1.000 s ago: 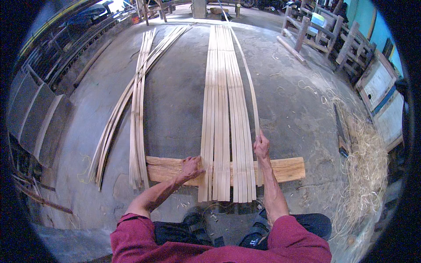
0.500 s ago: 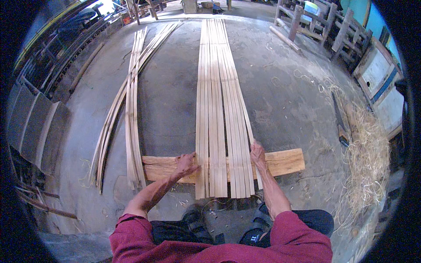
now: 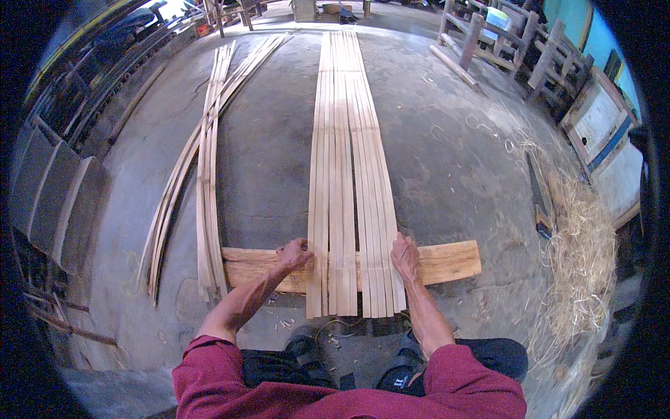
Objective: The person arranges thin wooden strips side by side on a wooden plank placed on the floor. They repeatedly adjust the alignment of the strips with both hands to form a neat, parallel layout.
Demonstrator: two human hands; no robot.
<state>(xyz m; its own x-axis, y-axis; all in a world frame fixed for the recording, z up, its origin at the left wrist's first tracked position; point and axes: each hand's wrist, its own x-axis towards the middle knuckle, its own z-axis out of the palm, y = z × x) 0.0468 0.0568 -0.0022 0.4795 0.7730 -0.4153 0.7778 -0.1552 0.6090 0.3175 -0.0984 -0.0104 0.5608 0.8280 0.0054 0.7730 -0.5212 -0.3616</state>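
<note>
Long, flat, pale bamboo strips lie side by side in a row running away from me, with a narrow dark gap right of the middle. Their near ends cross a wooden plank set crosswise on the floor. At the row's left edge my left hand is closed, its fingertips gripping the outermost strip above the plank. My right hand is closed on the rightmost strip at the opposite edge and pushes against the row's side. The undersides of both grips are hidden.
Two more bundles of bamboo strips cross on the concrete floor to the left. At right lie a handsaw and a heap of thin shavings. A wooden rail frame stands at far right, grey slabs at far left.
My right hand has drawn the outermost right strip inward, so it now lies against its neighbours. My left hand stays at the left edge. The whole view has shifted slightly.
</note>
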